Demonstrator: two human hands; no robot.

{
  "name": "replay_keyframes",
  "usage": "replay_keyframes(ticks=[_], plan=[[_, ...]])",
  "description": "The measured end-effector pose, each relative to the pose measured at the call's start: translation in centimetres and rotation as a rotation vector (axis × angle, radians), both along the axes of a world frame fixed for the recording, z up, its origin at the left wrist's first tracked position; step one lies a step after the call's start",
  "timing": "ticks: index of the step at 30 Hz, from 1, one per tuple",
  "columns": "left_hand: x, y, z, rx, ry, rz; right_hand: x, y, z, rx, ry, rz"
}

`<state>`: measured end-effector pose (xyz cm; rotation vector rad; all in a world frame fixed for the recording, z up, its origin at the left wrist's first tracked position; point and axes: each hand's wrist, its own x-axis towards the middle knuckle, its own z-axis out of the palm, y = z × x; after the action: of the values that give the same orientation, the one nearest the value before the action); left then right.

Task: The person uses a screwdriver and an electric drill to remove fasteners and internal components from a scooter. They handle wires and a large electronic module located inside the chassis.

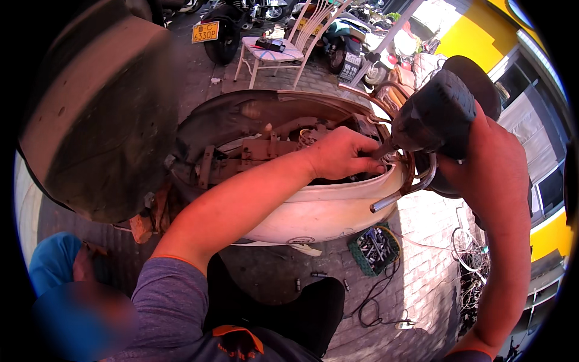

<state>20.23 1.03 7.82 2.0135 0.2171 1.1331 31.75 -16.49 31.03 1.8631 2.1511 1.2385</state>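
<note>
My right hand (491, 160) is wrapped round the grip of a black impact wrench (431, 114). The tool's nose points down and left at the metal rear rack (422, 181) of a scooter. My left hand (341, 154) reaches across the scooter's pale body panel (325, 211). Its thumb and fingers are pinched together at the tool's tip, by the rack mount; what lies between them is hidden. Beneath my left forearm the scooter's under-seat bay (256, 151) lies open, showing a dusty frame and wiring.
The dark seat (102, 114) stands raised at left. A green basket of tools (375, 248) sits on the brick floor, with loose sockets (319, 274) and a black cable (365, 308) nearby. A person in blue (57, 259) is at lower left. Behind stand a chair (274, 53) and parked motorcycles (224, 36).
</note>
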Motion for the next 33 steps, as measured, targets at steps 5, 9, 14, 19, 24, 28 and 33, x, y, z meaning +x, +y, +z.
replay_keyframes(ticks=[5, 9, 14, 19, 24, 28, 33], plan=[[0.3, 0.1, -0.1, -0.062, -0.052, -0.049, 0.5, 0.0, 0.2, -0.02, 0.073, -0.052], [0.1, 0.2, -0.3, -0.085, -0.053, -0.059, 0.2, 0.0, -0.1, -0.023, 0.09, -0.063], [0.0, -0.1, 0.3, -0.066, -0.011, -0.04, 0.0, -0.4, 0.2, -0.026, 0.065, -0.105], [0.0, 0.2, -0.1, -0.069, -0.006, -0.022, -0.8, -0.4, 0.3, -0.048, 0.059, -0.079], [0.1, 0.3, -0.2, -0.056, -0.001, -0.021, -0.9, -0.2, 0.3, -0.043, 0.052, -0.071], [0.3, 0.2, -0.1, -0.023, -0.01, -0.031, 0.0, -0.1, 0.2, -0.044, 0.056, -0.027], [0.4, 0.2, -0.2, -0.005, -0.075, -0.042, 0.1, -0.8, 0.1, -0.035, 0.097, 0.009]])
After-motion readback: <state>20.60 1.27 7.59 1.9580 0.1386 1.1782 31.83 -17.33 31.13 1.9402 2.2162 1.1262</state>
